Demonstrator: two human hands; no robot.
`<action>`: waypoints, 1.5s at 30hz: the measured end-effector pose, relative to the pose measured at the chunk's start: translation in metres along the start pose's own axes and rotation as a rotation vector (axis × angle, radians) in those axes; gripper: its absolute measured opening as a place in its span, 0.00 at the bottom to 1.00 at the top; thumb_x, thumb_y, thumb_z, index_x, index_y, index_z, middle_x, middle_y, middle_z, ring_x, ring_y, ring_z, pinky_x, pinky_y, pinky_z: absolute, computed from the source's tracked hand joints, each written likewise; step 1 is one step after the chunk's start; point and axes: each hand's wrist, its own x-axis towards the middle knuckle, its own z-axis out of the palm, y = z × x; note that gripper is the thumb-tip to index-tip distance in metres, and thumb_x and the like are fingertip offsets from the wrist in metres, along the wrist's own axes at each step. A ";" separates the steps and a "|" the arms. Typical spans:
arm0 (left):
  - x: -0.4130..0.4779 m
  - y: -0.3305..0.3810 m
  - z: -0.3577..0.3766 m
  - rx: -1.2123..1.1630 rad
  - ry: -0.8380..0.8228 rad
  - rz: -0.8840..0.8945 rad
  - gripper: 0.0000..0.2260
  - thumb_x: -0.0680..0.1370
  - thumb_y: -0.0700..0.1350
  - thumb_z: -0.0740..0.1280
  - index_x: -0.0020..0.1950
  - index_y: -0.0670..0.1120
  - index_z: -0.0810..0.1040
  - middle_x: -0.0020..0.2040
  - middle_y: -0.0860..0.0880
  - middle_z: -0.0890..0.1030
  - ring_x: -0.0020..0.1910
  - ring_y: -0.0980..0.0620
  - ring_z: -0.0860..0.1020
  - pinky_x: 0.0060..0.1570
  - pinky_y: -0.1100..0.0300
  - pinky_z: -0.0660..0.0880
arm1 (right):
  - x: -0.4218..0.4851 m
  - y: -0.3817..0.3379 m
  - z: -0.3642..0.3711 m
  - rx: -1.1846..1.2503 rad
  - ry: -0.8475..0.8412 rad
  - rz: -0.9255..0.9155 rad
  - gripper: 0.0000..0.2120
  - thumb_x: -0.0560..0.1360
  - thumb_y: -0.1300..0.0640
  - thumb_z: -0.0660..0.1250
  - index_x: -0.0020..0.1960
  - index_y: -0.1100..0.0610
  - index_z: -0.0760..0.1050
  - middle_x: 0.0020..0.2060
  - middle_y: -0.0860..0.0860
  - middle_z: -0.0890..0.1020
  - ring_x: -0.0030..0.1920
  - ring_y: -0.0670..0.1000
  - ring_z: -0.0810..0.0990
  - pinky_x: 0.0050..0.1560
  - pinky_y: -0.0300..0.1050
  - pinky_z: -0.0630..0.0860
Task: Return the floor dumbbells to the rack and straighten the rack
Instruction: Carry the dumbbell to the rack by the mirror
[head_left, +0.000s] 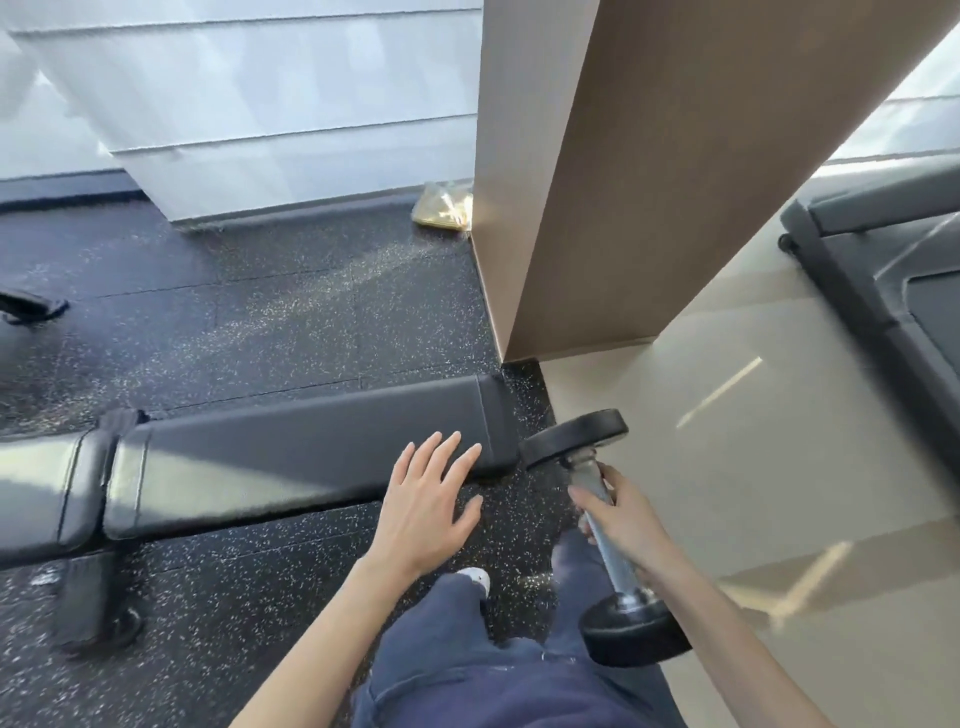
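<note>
My right hand grips the knurled metal handle of a black round-headed dumbbell, held off the floor and tilted, one head up near the bench end and the other low by my right forearm. My left hand hovers with straight, spread fingers over the right end of the bench and holds nothing. No dumbbell rack shows in this view.
A black padded bench lies across the speckled rubber floor in front of my legs. A brown pillar rises behind it, with a yellowish bag at its base. A treadmill stands right on pale flooring.
</note>
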 end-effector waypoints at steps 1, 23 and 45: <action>0.007 0.005 0.004 -0.005 0.000 -0.026 0.25 0.75 0.57 0.56 0.70 0.50 0.70 0.68 0.45 0.72 0.69 0.43 0.68 0.70 0.47 0.58 | 0.011 -0.002 -0.008 -0.007 -0.019 -0.002 0.13 0.77 0.57 0.65 0.58 0.48 0.65 0.39 0.50 0.80 0.30 0.49 0.77 0.34 0.40 0.75; 0.207 0.188 0.041 -0.061 0.104 -0.494 0.24 0.72 0.54 0.59 0.67 0.49 0.73 0.67 0.45 0.74 0.66 0.42 0.71 0.66 0.48 0.59 | 0.253 -0.066 -0.241 -0.353 -0.354 -0.098 0.16 0.76 0.61 0.64 0.63 0.57 0.66 0.37 0.53 0.76 0.29 0.51 0.73 0.30 0.39 0.72; 0.285 0.093 -0.023 0.047 0.291 -0.736 0.25 0.73 0.53 0.59 0.68 0.47 0.72 0.69 0.43 0.71 0.68 0.42 0.69 0.67 0.45 0.59 | 0.365 -0.207 -0.144 -0.441 -0.676 -0.178 0.11 0.76 0.62 0.64 0.57 0.59 0.70 0.33 0.53 0.75 0.26 0.48 0.73 0.26 0.40 0.71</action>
